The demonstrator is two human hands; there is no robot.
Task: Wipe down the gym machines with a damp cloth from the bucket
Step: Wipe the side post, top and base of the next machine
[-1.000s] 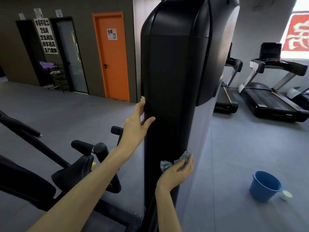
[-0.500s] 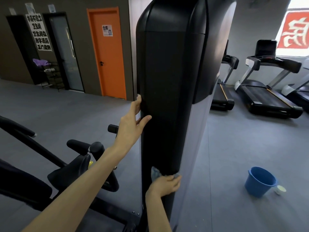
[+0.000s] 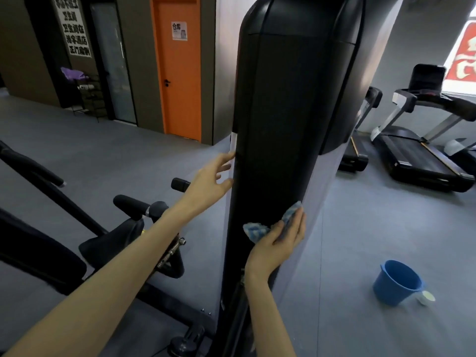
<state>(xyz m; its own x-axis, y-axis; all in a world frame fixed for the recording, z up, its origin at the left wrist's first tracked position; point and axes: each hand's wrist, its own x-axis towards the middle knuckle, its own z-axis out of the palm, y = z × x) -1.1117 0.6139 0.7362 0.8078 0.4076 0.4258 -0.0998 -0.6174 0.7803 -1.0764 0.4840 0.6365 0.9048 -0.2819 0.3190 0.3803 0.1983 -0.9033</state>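
My right hand [image 3: 278, 243] presses the blue-white cloth [image 3: 257, 231] flat against the black machine column [image 3: 278, 124] near its right edge, fingers straight. My left hand [image 3: 211, 181] is released, fingertips touching the column's left edge. Black handles and a seat [image 3: 128, 238] crowd the left, just beside my forearm. The blue bucket [image 3: 396, 282] stands on open grey floor [image 3: 373, 222] to the right, with treadmills [image 3: 422, 155] beyond.

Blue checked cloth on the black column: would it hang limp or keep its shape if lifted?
Probably limp: the cloth bunches and folds around the right hand pressing it on the machine's black column. Likely light, since flat fingers alone pin it there. If damp, it may cling slightly.
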